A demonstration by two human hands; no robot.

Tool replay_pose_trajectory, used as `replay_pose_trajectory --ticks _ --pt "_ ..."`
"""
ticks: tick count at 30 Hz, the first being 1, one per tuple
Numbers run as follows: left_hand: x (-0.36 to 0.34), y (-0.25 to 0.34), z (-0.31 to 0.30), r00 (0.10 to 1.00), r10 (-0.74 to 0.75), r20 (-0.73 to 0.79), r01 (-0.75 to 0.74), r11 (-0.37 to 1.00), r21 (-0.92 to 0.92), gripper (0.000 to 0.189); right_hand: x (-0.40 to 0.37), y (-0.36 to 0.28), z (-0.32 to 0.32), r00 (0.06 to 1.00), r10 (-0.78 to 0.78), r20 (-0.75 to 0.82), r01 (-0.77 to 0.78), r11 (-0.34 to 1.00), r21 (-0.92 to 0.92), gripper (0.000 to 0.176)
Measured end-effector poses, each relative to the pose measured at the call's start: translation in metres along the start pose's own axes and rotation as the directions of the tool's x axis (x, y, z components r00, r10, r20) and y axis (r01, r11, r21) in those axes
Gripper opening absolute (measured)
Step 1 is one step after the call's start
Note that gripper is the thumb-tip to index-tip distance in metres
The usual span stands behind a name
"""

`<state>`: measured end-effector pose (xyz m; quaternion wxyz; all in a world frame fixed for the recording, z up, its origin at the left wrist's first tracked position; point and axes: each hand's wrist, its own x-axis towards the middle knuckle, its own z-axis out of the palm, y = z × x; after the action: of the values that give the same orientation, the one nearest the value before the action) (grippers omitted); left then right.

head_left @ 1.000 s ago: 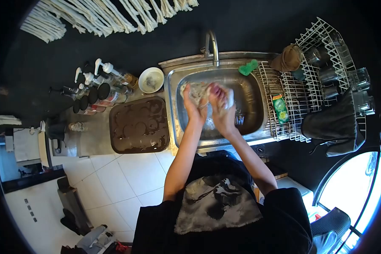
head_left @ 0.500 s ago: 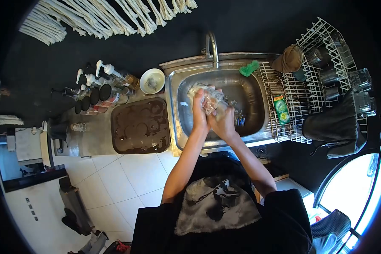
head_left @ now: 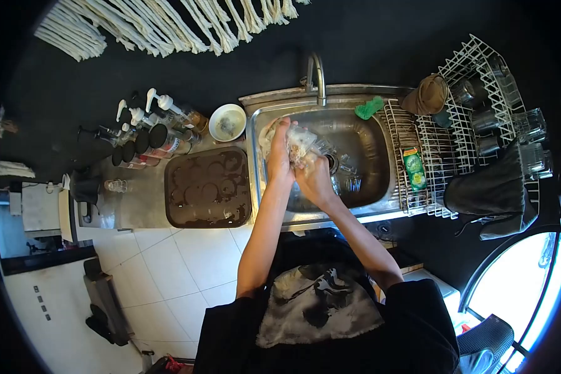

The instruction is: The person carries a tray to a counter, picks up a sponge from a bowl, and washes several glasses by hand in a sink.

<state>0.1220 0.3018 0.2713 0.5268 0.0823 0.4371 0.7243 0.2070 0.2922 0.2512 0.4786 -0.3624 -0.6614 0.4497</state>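
Note:
Over the left side of the steel sink (head_left: 380, 206), my hands are pressed together around a clear drinking glass (head_left: 318, 144). My left hand (head_left: 280, 154) is closed round a whitish, soapy wad (head_left: 267, 138) against the glass; whether it is cloth or sponge I cannot make out. From below, my right hand (head_left: 316, 181) grips the glass, its fingers partly hidden. More clear glasses (head_left: 353, 183) lie at the bottom of the sink near the drain, to the right of my right hand.
A tap (head_left: 320, 81) rises behind the sink. On the right is a wire rack (head_left: 430, 146) with glasses, a green sponge packet (head_left: 414, 167) and dark cloth (head_left: 489, 187). A green scrubber (head_left: 369, 108) lies on the rim. Leftward are a wet brown tray (head_left: 209, 187), a bowl (head_left: 227, 121) and pump bottles (head_left: 162, 103).
My hands have shifted slightly left with the glass and the whitish wad. The glass now tilts out to the right, and the sink drain shows beside it.

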Motion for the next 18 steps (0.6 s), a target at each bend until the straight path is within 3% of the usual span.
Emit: replay_pose_trajectory --ticks 1,2,3,4,5,6,7,9,10,12,13,15,17,18 --pt "0.003 -0.001 -0.005 1.0 0.001 0.003 -0.001 1.0 -0.001 0.037 0.003 -0.006 -0.001 0.993 -0.115 0.013 0.116 0.981 -0.154 0.022" --pt "0.007 -0.005 -0.016 0.994 -0.022 0.107 0.027 0.999 -0.047 0.038 0.007 -0.012 -0.008 0.939 0.306 0.153 -0.31 0.951 0.001 0.026" --pt "0.006 -0.003 -0.018 0.977 -0.038 0.211 0.058 0.994 -0.089 0.038 0.008 -0.01 -0.009 0.94 0.306 0.154 -0.31 0.951 0.001 0.026" --pt "0.005 -0.002 -0.019 0.977 -0.039 0.212 0.058 0.995 -0.085 0.038 0.008 -0.008 -0.009 0.859 0.439 0.262 -0.509 0.691 0.513 0.029" --pt "0.003 -0.002 -0.02 0.942 0.057 0.331 0.005 0.983 -0.181 0.036 0.007 -0.007 -0.01 0.772 0.474 0.424 -0.551 0.165 0.818 0.034" --pt "0.002 -0.001 -0.018 0.885 0.162 0.436 -0.035 0.958 -0.285 0.035 0.003 -0.009 -0.016 0.811 0.311 0.495 -0.547 0.105 0.83 0.041" --pt "0.001 -0.001 -0.02 0.887 0.158 0.435 -0.031 0.958 -0.285 0.035 0.0 -0.012 -0.021 0.81 0.315 0.495 -0.547 0.104 0.83 0.041" --pt "0.002 0.005 -0.024 0.889 0.078 0.451 0.009 0.982 -0.187 0.043 0.0 -0.015 -0.027 0.802 0.2 0.562 -0.522 -0.224 0.823 0.037" --pt "0.004 0.001 -0.025 0.887 0.076 0.456 0.009 0.983 -0.182 0.043 0.003 -0.015 -0.022 0.806 0.196 0.558 -0.517 -0.225 0.826 0.037" --pt "0.005 -0.014 -0.027 0.939 0.079 0.333 -0.082 0.997 -0.006 0.048 0.011 -0.011 -0.011 0.835 0.335 0.437 -0.493 0.1 0.864 0.033" --pt "0.003 -0.017 -0.028 0.938 0.072 0.339 -0.076 0.997 0.001 0.048 0.01 -0.009 -0.011 0.838 0.337 0.429 -0.485 0.098 0.869 0.033" --pt "0.0 -0.02 -0.029 0.869 0.137 0.476 -0.137 0.99 -0.033 0.051 0.011 -0.007 -0.013 0.821 0.433 0.372 -0.501 0.234 0.833 0.03" --pt "0.002 -0.015 -0.031 0.829 0.116 0.547 -0.123 0.992 -0.024 0.051 0.013 -0.006 -0.02 0.847 0.405 0.343 -0.473 0.281 0.835 0.031" --pt "-0.001 -0.007 -0.026 0.853 0.12 0.508 -0.155 0.988 0.026 0.047 0.013 0.003 -0.022 0.897 0.339 0.285 -0.433 0.538 0.723 0.031"
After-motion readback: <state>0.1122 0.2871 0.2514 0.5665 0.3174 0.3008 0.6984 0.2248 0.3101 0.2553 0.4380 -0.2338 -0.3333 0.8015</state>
